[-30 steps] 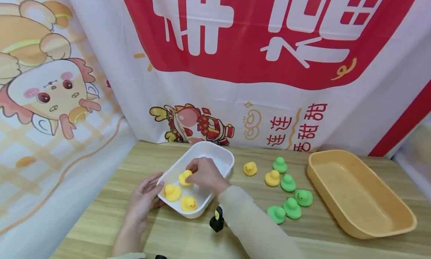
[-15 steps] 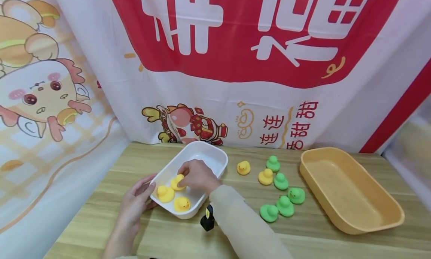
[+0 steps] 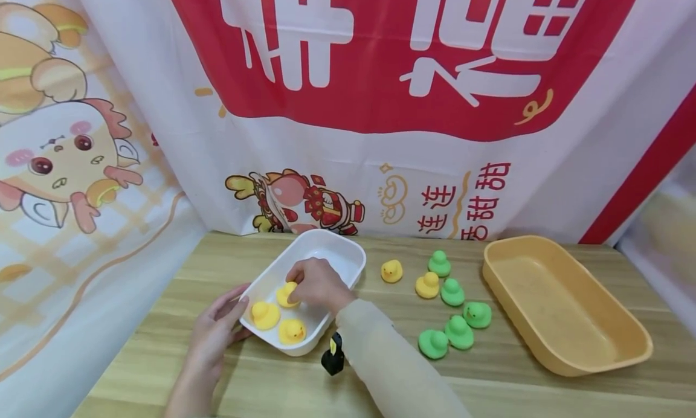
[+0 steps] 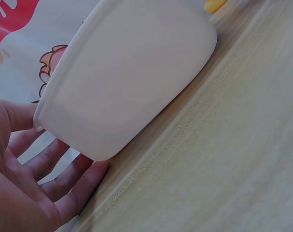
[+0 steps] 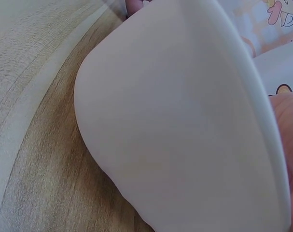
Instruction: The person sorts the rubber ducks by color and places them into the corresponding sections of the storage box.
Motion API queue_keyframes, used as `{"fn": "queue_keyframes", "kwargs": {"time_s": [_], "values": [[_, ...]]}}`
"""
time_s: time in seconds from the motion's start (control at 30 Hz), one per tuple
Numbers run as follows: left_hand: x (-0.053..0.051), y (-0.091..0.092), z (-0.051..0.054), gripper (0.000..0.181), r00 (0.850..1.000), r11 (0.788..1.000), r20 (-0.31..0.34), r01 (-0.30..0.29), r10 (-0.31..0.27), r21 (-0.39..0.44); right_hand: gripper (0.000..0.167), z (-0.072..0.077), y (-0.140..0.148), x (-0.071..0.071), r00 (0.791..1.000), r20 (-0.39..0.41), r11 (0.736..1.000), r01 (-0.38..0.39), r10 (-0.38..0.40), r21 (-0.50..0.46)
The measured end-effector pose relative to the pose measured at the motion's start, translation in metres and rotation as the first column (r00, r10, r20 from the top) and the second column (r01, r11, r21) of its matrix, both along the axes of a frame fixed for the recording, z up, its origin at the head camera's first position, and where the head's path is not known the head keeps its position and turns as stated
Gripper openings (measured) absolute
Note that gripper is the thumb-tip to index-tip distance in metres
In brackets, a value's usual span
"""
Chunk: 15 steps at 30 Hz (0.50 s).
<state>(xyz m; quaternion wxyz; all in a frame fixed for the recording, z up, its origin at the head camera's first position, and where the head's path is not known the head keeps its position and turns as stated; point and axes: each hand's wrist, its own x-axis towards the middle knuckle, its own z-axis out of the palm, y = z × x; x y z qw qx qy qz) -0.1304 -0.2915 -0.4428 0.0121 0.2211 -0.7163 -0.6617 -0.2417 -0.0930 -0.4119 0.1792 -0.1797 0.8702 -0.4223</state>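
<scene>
In the head view, my left hand [image 3: 213, 333] grips the near left corner of a white plastic tub [image 3: 341, 258]. The left wrist view shows the thumb at the rim and fingers under the tub's end [image 4: 127, 82]. Inside the tub, my right hand [image 3: 319, 283] pinches a yellow rubber duck [image 3: 285, 293], its fingertips partly covering it. Two more yellow ducks lie at the near end, one on the left [image 3: 264, 315] and one in front [image 3: 292, 331]. From the right wrist, the tub's wall [image 5: 175, 121] hides the ducks and most of that hand [image 5: 288, 130].
Right of the tub, two loose yellow ducks [image 3: 391, 271] and several green ducks [image 3: 459, 332] sit on the wooden table [image 3: 261, 385]. An orange-tan tub [image 3: 568, 312] stands at the far right. A printed cloth [image 3: 359, 152] hangs along the table's back edge.
The whole scene has shifted a little leftward in the head view. The pinched duck has turned slightly in my right hand, staying over the same part of the tub. My left hand keeps its hold.
</scene>
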Motion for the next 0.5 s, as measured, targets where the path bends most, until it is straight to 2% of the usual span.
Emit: {"fn": "queue_keyframes", "kwargs": {"time_s": [0.3,0.5], "values": [[0.0032,-0.0004,-0.0016,0.056,1.000,1.000,-0.002,-0.012,0.012,0.007,0.028,-0.0027,0.0000,-0.0001,1.000,-0.017,1.000,-0.023,0.023,-0.003],[0.0014,0.0006,-0.0006,0.053,1.000,1.000,-0.010,-0.005,0.005,0.007,0.027,-0.0014,0.0016,-0.0002,1.000,0.007,1.000,-0.003,0.003,-0.029]]}}
